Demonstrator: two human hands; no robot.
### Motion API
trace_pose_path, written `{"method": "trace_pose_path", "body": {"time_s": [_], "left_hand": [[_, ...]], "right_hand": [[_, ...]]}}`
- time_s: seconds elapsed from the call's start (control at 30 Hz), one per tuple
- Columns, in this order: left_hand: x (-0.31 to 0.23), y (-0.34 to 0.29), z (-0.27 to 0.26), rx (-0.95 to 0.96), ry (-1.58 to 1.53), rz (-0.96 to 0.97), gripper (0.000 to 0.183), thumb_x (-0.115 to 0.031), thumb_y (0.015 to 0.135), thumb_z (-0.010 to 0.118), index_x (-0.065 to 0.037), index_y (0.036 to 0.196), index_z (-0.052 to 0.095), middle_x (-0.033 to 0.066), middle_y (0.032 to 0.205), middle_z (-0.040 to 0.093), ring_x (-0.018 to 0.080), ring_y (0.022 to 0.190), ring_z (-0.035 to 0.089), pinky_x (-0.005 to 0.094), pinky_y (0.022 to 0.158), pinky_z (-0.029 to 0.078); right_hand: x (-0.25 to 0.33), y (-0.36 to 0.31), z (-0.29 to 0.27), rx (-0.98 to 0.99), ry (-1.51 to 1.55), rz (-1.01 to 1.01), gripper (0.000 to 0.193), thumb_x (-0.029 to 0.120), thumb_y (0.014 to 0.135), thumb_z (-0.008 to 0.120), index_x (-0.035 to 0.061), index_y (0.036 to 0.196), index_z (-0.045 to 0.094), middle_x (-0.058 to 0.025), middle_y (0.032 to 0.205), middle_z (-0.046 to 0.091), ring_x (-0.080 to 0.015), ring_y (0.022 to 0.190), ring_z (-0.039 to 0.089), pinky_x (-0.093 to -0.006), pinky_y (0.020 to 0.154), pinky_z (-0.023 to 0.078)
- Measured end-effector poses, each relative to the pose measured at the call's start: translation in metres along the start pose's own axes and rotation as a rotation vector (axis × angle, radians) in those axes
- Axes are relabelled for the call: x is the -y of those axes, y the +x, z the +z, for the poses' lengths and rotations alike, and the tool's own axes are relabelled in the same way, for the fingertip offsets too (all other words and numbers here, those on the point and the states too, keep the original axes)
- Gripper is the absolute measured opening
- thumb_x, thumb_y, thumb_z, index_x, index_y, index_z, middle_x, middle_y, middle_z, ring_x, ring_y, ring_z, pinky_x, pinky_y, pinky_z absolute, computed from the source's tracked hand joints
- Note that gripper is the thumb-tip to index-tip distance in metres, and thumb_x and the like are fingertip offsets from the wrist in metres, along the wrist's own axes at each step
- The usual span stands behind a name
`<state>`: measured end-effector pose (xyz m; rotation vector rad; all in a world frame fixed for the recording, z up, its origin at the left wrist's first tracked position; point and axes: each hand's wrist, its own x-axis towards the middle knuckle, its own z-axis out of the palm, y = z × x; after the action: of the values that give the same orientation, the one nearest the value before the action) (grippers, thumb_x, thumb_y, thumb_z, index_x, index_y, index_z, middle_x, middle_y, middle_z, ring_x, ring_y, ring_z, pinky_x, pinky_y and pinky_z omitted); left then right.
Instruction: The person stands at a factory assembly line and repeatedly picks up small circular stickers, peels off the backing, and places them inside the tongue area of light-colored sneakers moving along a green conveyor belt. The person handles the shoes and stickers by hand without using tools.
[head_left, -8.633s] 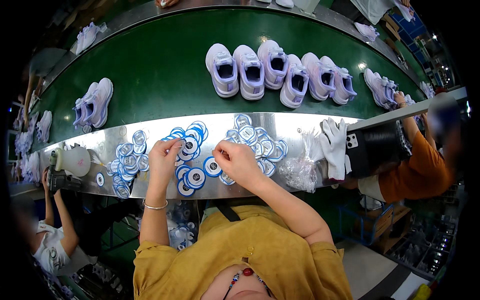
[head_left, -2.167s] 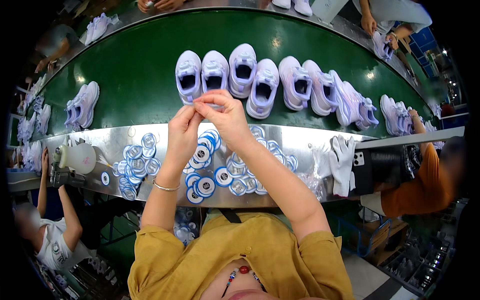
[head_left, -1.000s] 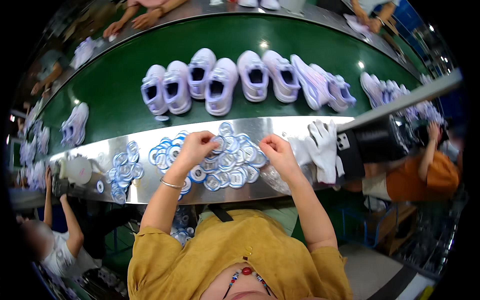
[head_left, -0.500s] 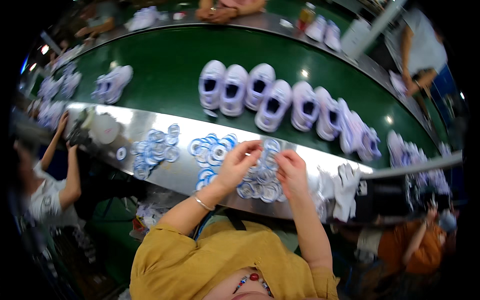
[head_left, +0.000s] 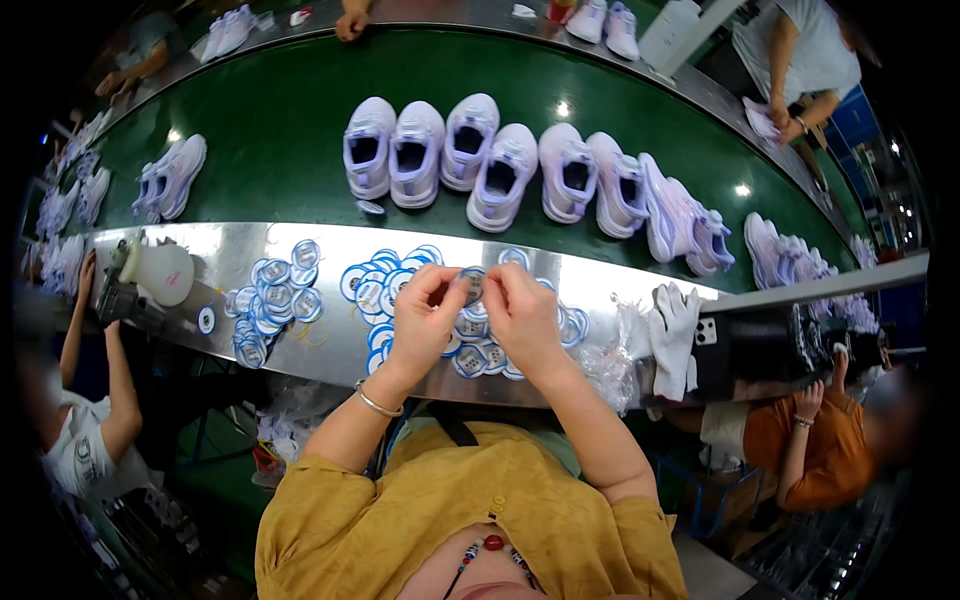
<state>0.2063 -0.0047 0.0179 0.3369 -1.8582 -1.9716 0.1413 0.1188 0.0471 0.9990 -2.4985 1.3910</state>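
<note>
My left hand [head_left: 424, 318] and my right hand [head_left: 524, 312] meet over the metal ledge, fingers closed in a pinch on either side of a small round tag [head_left: 473, 284]. Its face is grey with print. Below the hands lies a heap of blue-rimmed round tags [head_left: 478, 357], partly covered by them. Another pile of such tags [head_left: 371, 292] touches the left hand's side. Further left sits a third pile [head_left: 277, 299], with one loose tag [head_left: 207, 320] beyond it.
White-lilac sneakers [head_left: 502, 178] stand on the green belt [head_left: 290, 130] past the ledge. To the right lie crumpled clear plastic [head_left: 608, 372], white gloves [head_left: 673, 340] and a dark phone [head_left: 711, 350]. A white round container [head_left: 165, 273] is at left. Co-workers sit on both sides.
Both hands have drawn closer together, now with a round tag between their fingertips. The view has shifted, so shoes and piles appear further left and higher.
</note>
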Motion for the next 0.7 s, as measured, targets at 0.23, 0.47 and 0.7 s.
{"method": "trace_pose_path", "body": {"time_s": [0.23,0.47,0.7], "left_hand": [[-0.015,-0.005,-0.009,0.029,0.215,0.2,0.01,-0.006,0.083,0.059,0.0,0.089,0.063,0.0053,0.076,0.054,0.0144,0.067,0.05,0.0256,0.06,0.041],[0.005,-0.01,-0.022,0.114,-0.423,-0.162,0.008,-0.009,0.088,0.058,-0.002,0.093,0.059,-0.0016,0.077,0.053,0.005,0.066,0.048,0.0193,0.058,0.04],[0.003,-0.017,-0.033,0.131,-0.088,-0.115,0.008,-0.01,0.09,0.056,-0.003,0.089,0.053,-0.0007,0.076,0.053,0.0037,0.065,0.05,0.0194,0.057,0.043]], "right_hand": [[0.003,0.002,0.009,0.104,-0.069,-0.012,0.002,0.003,0.082,0.055,0.0022,0.083,0.056,-0.0161,0.074,0.058,-0.0342,0.065,0.057,-0.0407,0.057,0.044],[0.013,-0.008,0.016,0.16,-0.017,-0.121,0.003,-0.001,0.082,0.054,0.0005,0.084,0.055,-0.017,0.074,0.057,-0.036,0.065,0.056,-0.0399,0.057,0.043],[0.005,-0.006,0.019,0.379,0.507,0.341,0.011,0.008,0.087,0.056,-0.0013,0.093,0.059,-0.0075,0.068,0.054,-0.0144,0.06,0.052,-0.0269,0.055,0.041]]}}
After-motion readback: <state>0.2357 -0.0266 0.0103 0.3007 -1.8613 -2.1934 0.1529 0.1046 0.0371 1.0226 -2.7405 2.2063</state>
